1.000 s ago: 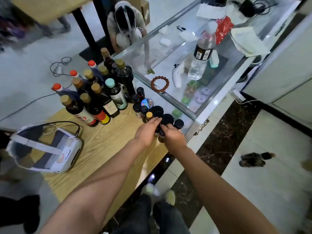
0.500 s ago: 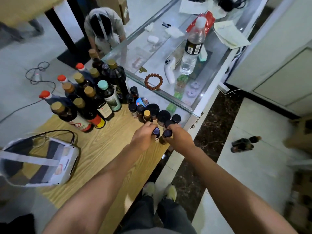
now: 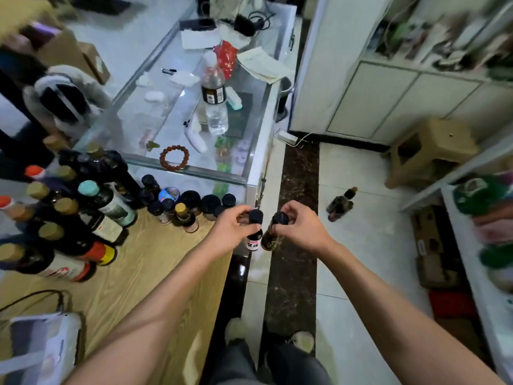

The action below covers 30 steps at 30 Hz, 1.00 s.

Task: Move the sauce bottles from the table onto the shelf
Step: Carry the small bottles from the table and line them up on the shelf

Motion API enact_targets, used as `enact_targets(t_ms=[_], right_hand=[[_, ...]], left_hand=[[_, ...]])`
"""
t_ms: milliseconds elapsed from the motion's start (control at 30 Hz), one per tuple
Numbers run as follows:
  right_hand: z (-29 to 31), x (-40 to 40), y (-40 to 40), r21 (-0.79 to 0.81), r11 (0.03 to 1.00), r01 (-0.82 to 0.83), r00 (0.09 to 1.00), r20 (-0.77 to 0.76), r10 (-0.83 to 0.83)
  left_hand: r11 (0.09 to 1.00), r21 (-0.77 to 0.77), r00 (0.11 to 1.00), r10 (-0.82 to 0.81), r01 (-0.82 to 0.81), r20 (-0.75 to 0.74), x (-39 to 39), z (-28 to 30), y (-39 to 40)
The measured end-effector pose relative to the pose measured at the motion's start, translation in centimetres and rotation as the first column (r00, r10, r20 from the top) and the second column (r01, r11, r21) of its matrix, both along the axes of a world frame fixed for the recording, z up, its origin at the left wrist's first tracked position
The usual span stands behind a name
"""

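Observation:
My left hand [image 3: 231, 230] grips a small black-capped bottle with a white label [image 3: 254, 232]. My right hand [image 3: 301, 229] grips a second small dark bottle [image 3: 273, 232] beside it. Both bottles hang just past the right edge of the wooden table [image 3: 133, 279], over the floor. Several small black-capped jars [image 3: 194, 202] stand at the table's far edge. Tall dark sauce bottles [image 3: 83, 212] with gold, red and teal caps crowd the table's left side. A white shelf [image 3: 472, 262] with coloured packets runs along the right edge of the view, blurred.
A glass display counter [image 3: 258, 162] with a water bottle [image 3: 215, 104] and bead bracelet [image 3: 174, 157] lies beyond the table. One bottle lies on the floor tiles [image 3: 340, 204]. A tan plastic stool [image 3: 427, 151] stands near white cabinets. A white bag [image 3: 39, 348] sits at the table's near left. A person crouches behind the counter.
Both hands have lifted a small bottle each from the jar cluster and carried them right, off the table's edge. My view has swung right, bringing the shelf and stool into sight.

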State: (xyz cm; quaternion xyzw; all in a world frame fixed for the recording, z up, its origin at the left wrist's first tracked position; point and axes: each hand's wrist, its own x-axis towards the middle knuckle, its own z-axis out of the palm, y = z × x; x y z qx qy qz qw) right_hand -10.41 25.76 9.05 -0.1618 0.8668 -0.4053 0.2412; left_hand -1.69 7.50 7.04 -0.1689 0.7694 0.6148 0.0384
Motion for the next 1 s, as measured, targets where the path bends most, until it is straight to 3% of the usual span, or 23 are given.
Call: enact_targets(t_ms=[200,433,733,867,1000], right_hand=[[2.9,-2.0,7.7,-0.116,0.97,0.213,0.968,-0.114,-0.226],[7.9,-4.4,20.3,-0.304,0.863,0.404,0.879,-0.132,-0.458],[16.8,-4.7,42.8,-0.496,0.664,0.559,0.635,-0.259,-0.728],[20.6,-3.9,52.2,-0.494,0.617,0.612,0.518,-0.339,-0.785],[24.0,-2.3,60.9,-0.507,0.539,0.673,0.337,-0.439,-0.833]], left_hand=[[0.989,-0.074,0.986,-0.137,0.13,-0.099,-5.7,4.6,7.6],[0.956,-0.116,0.933,-0.29,0.27,-0.216,-12.3,9.9,20.2],[0.867,-0.133,0.785,-0.492,0.48,-0.375,-18.1,17.5,42.5],[0.805,-0.113,0.692,-0.563,0.582,-0.451,-19.6,20.9,52.6],[0.756,-0.112,0.615,-0.6,0.645,-0.511,-20.5,23.9,62.7]])
